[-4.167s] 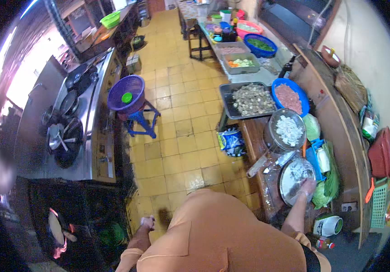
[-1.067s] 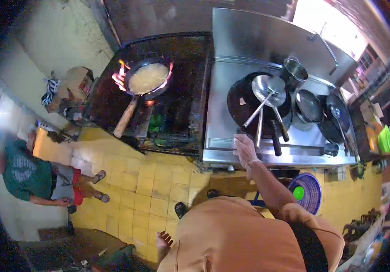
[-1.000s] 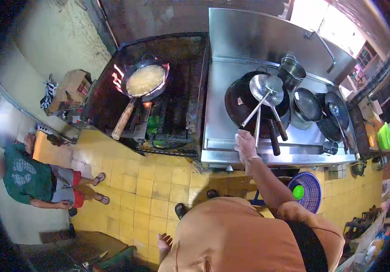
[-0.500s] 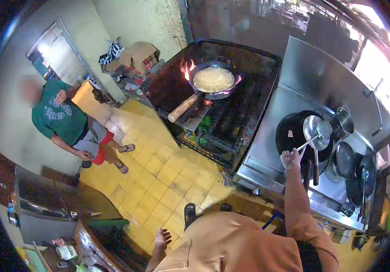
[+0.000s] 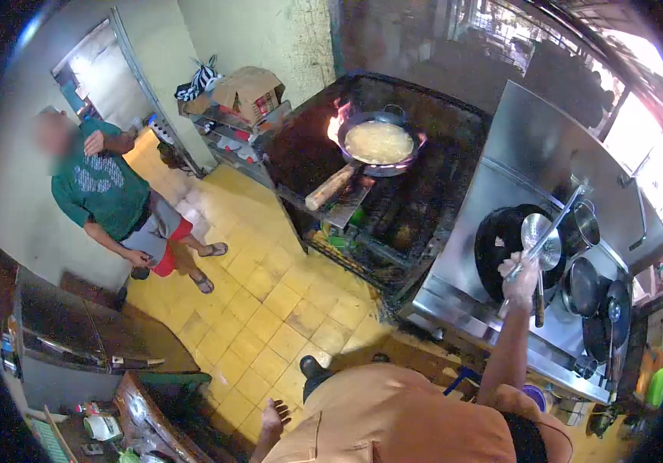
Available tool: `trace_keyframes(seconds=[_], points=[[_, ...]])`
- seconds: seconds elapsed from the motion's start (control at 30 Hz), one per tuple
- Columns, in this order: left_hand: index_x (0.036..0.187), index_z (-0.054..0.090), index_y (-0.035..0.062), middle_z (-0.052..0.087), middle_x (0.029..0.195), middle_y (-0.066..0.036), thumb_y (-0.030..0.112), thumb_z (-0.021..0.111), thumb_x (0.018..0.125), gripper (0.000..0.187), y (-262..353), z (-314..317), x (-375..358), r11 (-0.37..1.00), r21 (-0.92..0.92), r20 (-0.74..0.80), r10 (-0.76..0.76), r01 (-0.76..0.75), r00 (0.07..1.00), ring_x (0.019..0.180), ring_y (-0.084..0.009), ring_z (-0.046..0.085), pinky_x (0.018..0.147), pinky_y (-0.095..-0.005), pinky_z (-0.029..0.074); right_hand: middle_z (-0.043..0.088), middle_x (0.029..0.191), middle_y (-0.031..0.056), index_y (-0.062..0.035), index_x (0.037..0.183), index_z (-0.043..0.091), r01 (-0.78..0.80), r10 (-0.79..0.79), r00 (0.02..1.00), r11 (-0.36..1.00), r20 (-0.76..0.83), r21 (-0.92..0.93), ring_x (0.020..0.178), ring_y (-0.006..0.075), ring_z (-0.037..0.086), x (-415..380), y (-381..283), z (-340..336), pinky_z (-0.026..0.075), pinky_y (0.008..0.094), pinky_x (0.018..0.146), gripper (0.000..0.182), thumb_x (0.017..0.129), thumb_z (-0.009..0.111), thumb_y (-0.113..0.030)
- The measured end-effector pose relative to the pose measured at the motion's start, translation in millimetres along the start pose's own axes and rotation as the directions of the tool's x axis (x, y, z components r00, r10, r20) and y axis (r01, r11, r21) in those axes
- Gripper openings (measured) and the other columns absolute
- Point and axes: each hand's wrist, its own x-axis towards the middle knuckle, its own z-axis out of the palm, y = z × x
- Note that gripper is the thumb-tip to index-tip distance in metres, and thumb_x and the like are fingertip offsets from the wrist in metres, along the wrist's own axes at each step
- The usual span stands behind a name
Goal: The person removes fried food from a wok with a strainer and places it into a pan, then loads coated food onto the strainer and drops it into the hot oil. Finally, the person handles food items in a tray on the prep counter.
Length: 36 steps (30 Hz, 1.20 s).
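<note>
My right hand (image 5: 521, 279) is closed around the long handle of a metal ladle (image 5: 559, 220). The ladle slants up and away over the steel counter, its head blurred. Beneath it, a perforated metal skimmer (image 5: 549, 245) lies across a black wok (image 5: 493, 245). My left hand (image 5: 275, 417) hangs low beside my body, fingers apart and holding nothing. On the dark stove, a pan (image 5: 378, 144) with a wooden handle (image 5: 334, 187) holds bubbling, yellowish contents. Flames (image 5: 338, 122) rise at its left edge.
A steel pot (image 5: 581, 228) and several dark pans (image 5: 581, 285) stand on the steel counter (image 5: 462, 255) at right. Across the yellow tiled floor (image 5: 269, 309), a person in a green shirt (image 5: 104, 181) stands by the wall. A cardboard box (image 5: 250, 91) sits on a shelf behind the stove.
My right hand has raised the ladle, swinging its head up and away from the skimmer. My left hand stays low and open. The other person's raised hand has shifted slightly upward.
</note>
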Motion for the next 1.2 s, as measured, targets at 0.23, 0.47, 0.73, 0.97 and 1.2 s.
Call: trace_keyframes(seconds=[0.23, 0.47, 0.73, 0.97, 1.2], points=[[0.104, 0.051, 0.0113, 0.055, 0.081, -0.006, 0.053, 0.028, 0.091, 0.050, 36.5, -30.4, 34.0, 0.998, -0.055, 0.012, 0.018, -0.017, 1.000, 0.068, -0.0207, 0.054, 0.060, -0.0386, 0.044, 0.049, 0.065, -0.0005, -0.0156, 0.127, 0.037, -0.019, 0.019, 0.975, 1.000, 0.221, -0.005, 0.045, 0.0100, 0.047, -23.0, -28.5, 80.3, 0.041, 0.0228, 0.036, 0.045, 0.086, 0.056, -0.014], [0.103, 0.050, 0.0113, 0.054, 0.080, -0.005, 0.052, 0.029, 0.091, 0.047, 85.6, -81.3, 57.6, 0.993, -0.103, 0.024, 0.058, -0.055, 0.998, 0.067, -0.0194, 0.053, 0.056, -0.0369, 0.044, 0.049, 0.062, 0.0011, -0.0121, 0.124, 0.045, 0.004, 0.160, 0.968, 0.761, 0.194, -0.649, 0.043, 0.0094, 0.044, -81.4, 31.0, 182.6, 0.039, 0.0251, 0.037, 0.042, 0.083, 0.050, -0.004], [0.099, 0.048, 0.0116, 0.051, 0.070, -0.003, 0.053, 0.030, 0.091, 0.046, 108.4, -138.9, 51.4, 0.988, -0.151, -0.063, 0.007, -0.016, 0.998, 0.059, -0.0184, 0.050, 0.051, -0.0349, 0.041, 0.060, 0.082, 0.0216, -0.0013, 0.112, 0.048, 0.464, 0.030, 0.882, 0.109, 0.469, -0.879, 0.074, 0.0346, 0.061, -49.4, 99.9, 262.1, 0.048, 0.0423, 0.068, 0.034, 0.079, 0.051, -0.009], [0.102, 0.048, 0.0138, 0.053, 0.073, -0.003, 0.058, 0.028, 0.089, 0.050, 77.0, -134.9, 39.5, 0.966, -0.241, -0.134, 0.059, -0.091, 0.989, 0.061, -0.0199, 0.050, 0.059, -0.0414, 0.040, 0.059, 0.096, 0.0289, 0.0050, 0.117, 0.042, 0.448, 0.071, 0.892, 0.008, 0.447, -0.894, 0.094, 0.0411, 0.057, 16.4, 149.2, 308.5, 0.045, 0.0443, 0.085, 0.044, 0.075, 0.046, -0.007], [0.107, 0.047, 0.0133, 0.054, 0.082, -0.005, 0.062, 0.029, 0.087, 0.055, 60.3, -99.5, 53.0, 0.987, -0.144, -0.031, 0.060, -0.064, 0.998, 0.071, -0.0232, 0.053, 0.067, -0.0486, 0.041, 0.059, 0.100, 0.0264, 0.0082, 0.121, 0.042, 0.517, 0.307, 0.841, -0.207, 0.447, -0.831, 0.096, 0.0354, 0.058, 50.1, 190.5, 293.3, 0.047, 0.0404, 0.082, 0.047, 0.076, 0.041, -0.004]])
